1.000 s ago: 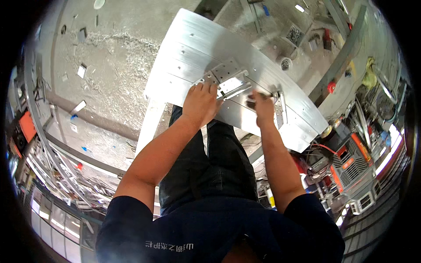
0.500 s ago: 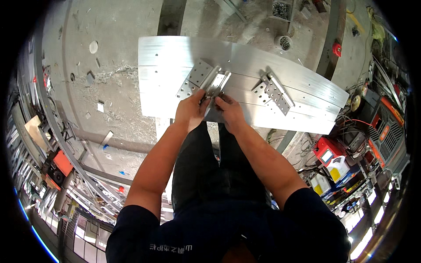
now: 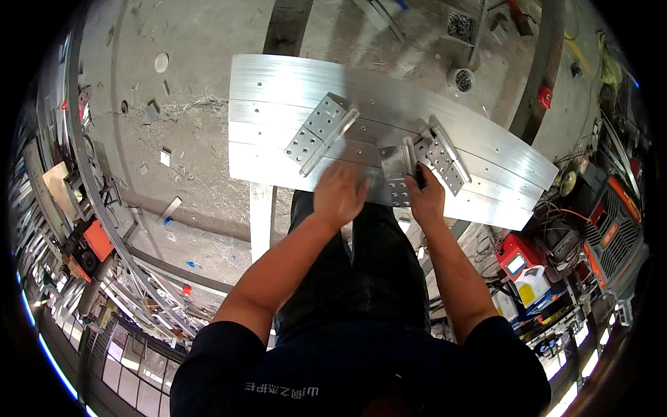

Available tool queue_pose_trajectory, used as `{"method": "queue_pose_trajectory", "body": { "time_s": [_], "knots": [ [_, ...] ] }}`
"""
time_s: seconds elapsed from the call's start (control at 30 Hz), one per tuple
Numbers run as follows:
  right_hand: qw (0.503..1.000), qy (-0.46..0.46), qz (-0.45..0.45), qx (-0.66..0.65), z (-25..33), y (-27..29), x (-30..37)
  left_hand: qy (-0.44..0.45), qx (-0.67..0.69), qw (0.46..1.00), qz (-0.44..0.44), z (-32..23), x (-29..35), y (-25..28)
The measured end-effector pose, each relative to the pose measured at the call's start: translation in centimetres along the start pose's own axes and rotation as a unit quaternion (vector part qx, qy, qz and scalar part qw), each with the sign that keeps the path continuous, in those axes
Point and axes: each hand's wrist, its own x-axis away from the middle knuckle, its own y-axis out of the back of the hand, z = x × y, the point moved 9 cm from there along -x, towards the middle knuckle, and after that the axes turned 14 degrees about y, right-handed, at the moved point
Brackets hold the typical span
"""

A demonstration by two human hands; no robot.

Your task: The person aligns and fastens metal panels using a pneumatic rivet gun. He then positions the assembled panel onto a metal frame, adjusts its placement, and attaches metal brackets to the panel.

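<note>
My right hand (image 3: 426, 197) grips the right edge of a metal hinge (image 3: 396, 163) near the front edge of a silvery slatted metal panel (image 3: 278, 73). One leaf of this hinge is plain on top, and holes show in its lower part. To its left, my left hand (image 3: 338, 192) hovers over the panel's near edge, smeared by motion; its thumb stands apart from the fingers and nothing shows in it. Beyond that hand lies a second drilled hinge (image 3: 318, 130), slanted on the panel. A third hinge (image 3: 445, 156) rests just right of the held one.
Dark steel beams (image 3: 286, 31) run beneath the panel. On the floor beyond stand a round tub of small hardware (image 3: 461, 80) and a square box of fasteners (image 3: 460, 26). A red tape measure (image 3: 545, 96) sits on the right beam. Red and white equipment (image 3: 517, 257) crowds the right side.
The hinge has shifted right and turned, from between both hands to my right hand, close to the third hinge. My left hand has come off it and moved nearer the panel's front edge.
</note>
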Motion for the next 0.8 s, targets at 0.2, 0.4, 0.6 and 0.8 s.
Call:
{"method": "queue_pose_trajectory", "body": {
  "time_s": [0.2,0.4,0.6,0.8],
  "knots": [
    [0.964,0.226,-0.047,0.132,7.4,2.8,-0.3,0.016,-0.177,0.971,-0.159,4.3,-1.7,6.2],
    [0.888,0.429,0.073,0.150,17.0,-3.4,-5.9,-0.057,-0.221,0.968,-0.107,5.8,-2.5,5.1],
    [0.775,0.531,0.198,0.279,18.6,-10.0,-8.7,-0.080,-0.226,0.966,-0.097,5.9,-2.5,6.1],
    [0.831,0.436,0.288,0.193,21.0,-7.6,-8.9,0.028,0.024,0.992,0.121,5.9,-4.0,9.7]
  ]
}}
